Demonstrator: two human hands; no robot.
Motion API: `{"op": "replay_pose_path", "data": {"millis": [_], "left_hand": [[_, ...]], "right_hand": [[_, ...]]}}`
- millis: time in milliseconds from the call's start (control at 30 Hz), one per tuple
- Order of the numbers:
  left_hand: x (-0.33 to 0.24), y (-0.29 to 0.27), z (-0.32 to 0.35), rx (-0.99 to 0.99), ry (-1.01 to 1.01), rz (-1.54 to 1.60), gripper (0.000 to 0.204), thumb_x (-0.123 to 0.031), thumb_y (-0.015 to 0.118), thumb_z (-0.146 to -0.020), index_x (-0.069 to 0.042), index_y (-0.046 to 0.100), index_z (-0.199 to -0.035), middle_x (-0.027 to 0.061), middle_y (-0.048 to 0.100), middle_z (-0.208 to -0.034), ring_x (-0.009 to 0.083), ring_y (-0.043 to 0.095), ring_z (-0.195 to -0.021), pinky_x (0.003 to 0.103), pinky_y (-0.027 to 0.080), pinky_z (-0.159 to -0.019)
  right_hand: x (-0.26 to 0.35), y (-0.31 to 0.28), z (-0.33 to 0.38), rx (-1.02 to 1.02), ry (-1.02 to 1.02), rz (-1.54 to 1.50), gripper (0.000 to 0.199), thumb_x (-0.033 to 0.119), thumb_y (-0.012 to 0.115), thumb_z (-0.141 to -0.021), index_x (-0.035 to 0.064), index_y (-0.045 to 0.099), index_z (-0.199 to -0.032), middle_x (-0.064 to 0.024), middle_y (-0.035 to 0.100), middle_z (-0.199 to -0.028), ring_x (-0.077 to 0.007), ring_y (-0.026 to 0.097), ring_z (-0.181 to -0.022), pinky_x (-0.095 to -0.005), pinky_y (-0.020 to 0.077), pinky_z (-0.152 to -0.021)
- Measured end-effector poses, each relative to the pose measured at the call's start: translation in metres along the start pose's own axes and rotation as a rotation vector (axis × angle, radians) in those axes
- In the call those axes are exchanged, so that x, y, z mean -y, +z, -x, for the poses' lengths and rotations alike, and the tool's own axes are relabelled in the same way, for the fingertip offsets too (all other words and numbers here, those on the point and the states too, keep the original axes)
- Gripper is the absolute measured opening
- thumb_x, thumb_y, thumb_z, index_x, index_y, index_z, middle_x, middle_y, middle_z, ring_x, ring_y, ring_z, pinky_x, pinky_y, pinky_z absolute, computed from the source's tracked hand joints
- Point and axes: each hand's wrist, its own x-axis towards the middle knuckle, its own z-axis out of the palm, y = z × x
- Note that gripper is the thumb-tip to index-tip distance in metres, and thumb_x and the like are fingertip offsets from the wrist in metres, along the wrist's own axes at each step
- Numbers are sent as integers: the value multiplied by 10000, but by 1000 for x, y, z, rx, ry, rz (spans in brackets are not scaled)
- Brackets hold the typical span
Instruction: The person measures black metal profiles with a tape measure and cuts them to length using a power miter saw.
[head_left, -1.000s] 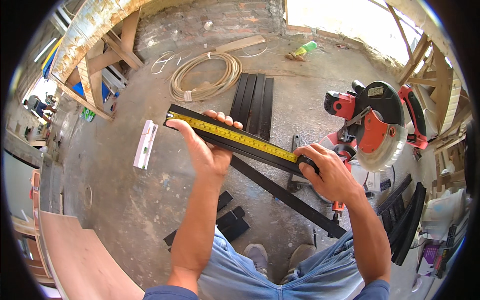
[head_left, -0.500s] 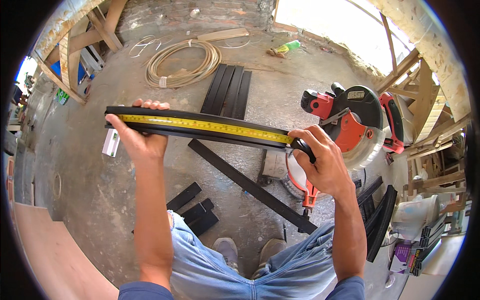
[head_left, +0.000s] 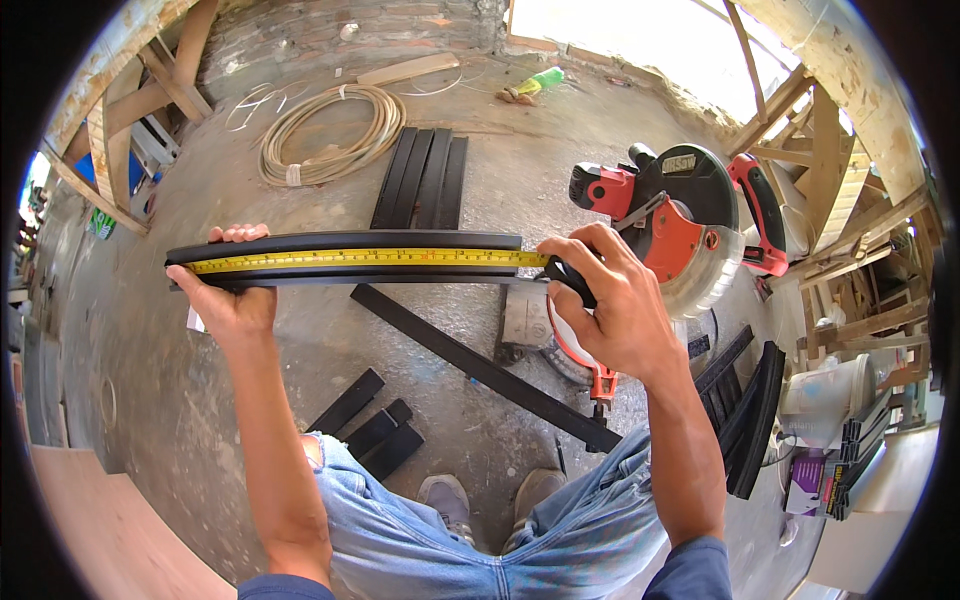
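Concrete floor [head_left: 240,400], 1, grey, spotted and worn; carries most items below.
Plywood panel [head_left: 110,530], 1, pale, at lower left.
Mitre saw [head_left: 680,235], 1, red and black, on the floor to the right, beyond the right hand [head_left: 625,310].
Hose coil [head_left: 388,125], 1, beige, tied, on the floor at upper left.
Long bar [head_left: 480,368], 1, black, lying slantwise on the floor between the saw and the feet.
Black lengths [head_left: 420,180], 4, side by side on the floor, near the coil.
Black strip [head_left: 350,241], 1, grooved, held up roughly level above the floor, across the front of the body. Left hand [head_left: 237,300] closed about its left end, fingertips over the far edge, thumb on the near face.
White bucket [head_left: 822,395], 1, at far right.
Short black pieces [head_left: 380,427], 3, on the floor near the left knee.
Green bottle [head_left: 547,79], 1, lying on the floor near the wall.
Tape measure [head_left: 370,260], 1, yellow blade drawn out along the strip and running just past its right end; left thumb at the blade's left end. Right hand curled around the black case, partly covering it.
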Motion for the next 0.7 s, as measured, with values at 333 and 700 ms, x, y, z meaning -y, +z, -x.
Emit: {"op": "replay_pose_path", "data": {"millis": [333,700], "left_hand": [[-3,0,-3,-25,-48,42,769,-701,571,-909,60,526,-1009,128,452,-891,265,446,-885,435,432,-882],[-8,-11,-8,46,-58,13,783,-705,451,-963,71,518,-1036,150,453,-946,311,456,-938,485,455,-910]], "right_hand": [[2,-1,0,-9,-18,27,369,154,693,-867,92,627,-1225,-127,579,-1048,-333,630,-980,-464,544,-730],[-2,0,1,-68,-53,29,329,138,689,-863,83,630,-1181,-122,569,-1013,-324,644,-916,-458,539,-702]]}}
